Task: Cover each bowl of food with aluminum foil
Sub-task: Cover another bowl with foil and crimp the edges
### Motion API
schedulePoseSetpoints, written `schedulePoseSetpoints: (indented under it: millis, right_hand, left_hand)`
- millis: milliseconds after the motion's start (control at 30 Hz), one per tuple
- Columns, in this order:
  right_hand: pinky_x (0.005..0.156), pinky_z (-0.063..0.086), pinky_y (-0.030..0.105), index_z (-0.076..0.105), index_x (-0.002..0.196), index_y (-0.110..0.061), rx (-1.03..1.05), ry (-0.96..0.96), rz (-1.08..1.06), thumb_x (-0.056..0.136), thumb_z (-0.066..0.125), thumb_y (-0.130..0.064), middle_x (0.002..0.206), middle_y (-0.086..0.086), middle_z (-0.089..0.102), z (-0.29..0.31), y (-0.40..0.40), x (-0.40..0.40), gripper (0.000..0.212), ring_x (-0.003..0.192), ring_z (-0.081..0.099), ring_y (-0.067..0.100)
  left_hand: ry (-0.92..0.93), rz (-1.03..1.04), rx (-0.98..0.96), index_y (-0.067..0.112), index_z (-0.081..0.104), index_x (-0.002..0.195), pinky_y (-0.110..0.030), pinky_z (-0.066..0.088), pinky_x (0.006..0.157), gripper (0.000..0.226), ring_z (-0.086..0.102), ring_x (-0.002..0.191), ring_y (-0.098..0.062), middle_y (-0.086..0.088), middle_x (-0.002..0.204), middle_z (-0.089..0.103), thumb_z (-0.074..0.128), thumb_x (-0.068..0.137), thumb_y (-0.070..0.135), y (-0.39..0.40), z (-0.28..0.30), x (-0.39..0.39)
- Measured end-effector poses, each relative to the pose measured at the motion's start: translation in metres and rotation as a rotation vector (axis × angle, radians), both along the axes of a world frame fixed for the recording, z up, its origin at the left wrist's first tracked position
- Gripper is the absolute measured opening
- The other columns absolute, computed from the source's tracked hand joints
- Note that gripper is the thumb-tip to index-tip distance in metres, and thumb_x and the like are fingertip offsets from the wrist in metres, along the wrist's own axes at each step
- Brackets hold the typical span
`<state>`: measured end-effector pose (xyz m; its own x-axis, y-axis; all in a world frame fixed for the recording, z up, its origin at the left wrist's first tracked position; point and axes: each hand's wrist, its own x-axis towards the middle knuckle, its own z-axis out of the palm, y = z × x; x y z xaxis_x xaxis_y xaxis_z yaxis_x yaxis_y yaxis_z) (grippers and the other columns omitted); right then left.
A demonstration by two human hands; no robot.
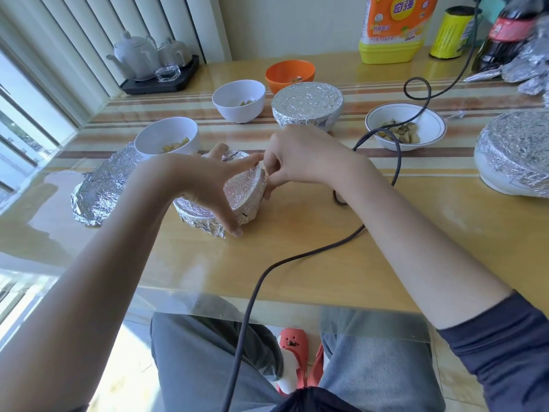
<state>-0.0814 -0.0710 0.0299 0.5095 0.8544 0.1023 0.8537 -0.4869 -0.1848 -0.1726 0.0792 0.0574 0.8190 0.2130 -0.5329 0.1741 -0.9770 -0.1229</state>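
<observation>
The foil-covered bowl at the table's right edge is cropped; the cola bottle looks blurred, perhaps.

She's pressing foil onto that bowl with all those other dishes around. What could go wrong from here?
The foil-wrapped bowl sits tilted under the left hand while the right hand pinches its edge; food might spill or the thin foil tear. The dark cable crosses the open bowl with a dark rim and runs beside her right arm, so a snag could drag it.
</observation>
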Motion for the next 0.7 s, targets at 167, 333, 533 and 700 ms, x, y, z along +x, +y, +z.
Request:
schedulePoseSetpoints:
  millis: [167,333,533,700]
  right_hand:
    - [0.049,0.029,0.023,0.052,0.05,-0.022,-0.09,-0.057,0.018,0.055,0.086,-0.047,0.057,-0.009,0.055,0.015,0.014,0.006,0.042,0.063,0.053,0.014]
    - [0.05,0.031,0.024,0.055,0.053,-0.024,-0.065,0.01,0.023,0.057,0.085,-0.048,0.059,-0.012,0.054,0.013,0.01,0.007,0.039,0.061,0.049,0.007]
    - [0.052,0.03,0.024,0.067,0.067,-0.025,0.043,0.135,0.011,0.064,0.081,-0.052,0.062,-0.017,0.057,0.007,-0.009,0.003,0.031,0.062,0.048,-0.004]
    - [0.051,0.031,0.024,0.07,0.066,-0.023,0.051,0.145,0.02,0.06,0.085,-0.044,0.061,-0.015,0.059,0.012,-0.001,0.005,0.027,0.063,0.052,0.0]
  left_hand:
    - [0.011,0.006,0.021,0.063,-0.021,0.136,-0.048,0.022,0.115,0.136,0.007,0.149,-0.032,0.004,0.159,-0.026,0.086,0.053,0.059,-0.002,0.0,0.001]
    - [0.008,0.01,0.003,0.066,-0.022,0.132,-0.047,0.021,0.115,0.134,0.007,0.149,-0.032,0.004,0.159,-0.025,0.087,0.054,0.056,-0.003,0.001,0.001]
    - [0.007,0.024,-0.022,0.069,-0.021,0.13,-0.048,0.022,0.115,0.134,0.007,0.149,-0.031,0.006,0.159,-0.026,0.088,0.054,0.055,-0.002,0.001,-0.001]
    - [0.01,0.018,-0.002,0.07,-0.025,0.123,-0.048,0.023,0.114,0.133,0.008,0.149,-0.032,0.005,0.159,-0.026,0.087,0.053,0.057,-0.003,0.001,0.0]
